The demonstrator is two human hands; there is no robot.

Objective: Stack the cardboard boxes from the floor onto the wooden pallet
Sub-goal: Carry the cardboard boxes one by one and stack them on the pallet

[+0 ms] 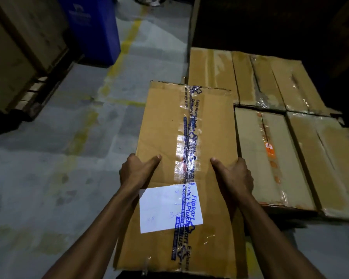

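Carry step: my left hand [136, 171] and right hand [235, 174] grip the taped box [186, 158] by its sides. Next: set it beside the stacked boxes [270, 109], right of frame.

pallet [290, 209] hidden under boxes [270, 158] (mostly)

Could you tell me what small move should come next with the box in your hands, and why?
Probably carry the box forward and a little right. Left hand and right hand grip its sides, and its far end only just overlaps the stacked boxes, so most of it seems unsupported.
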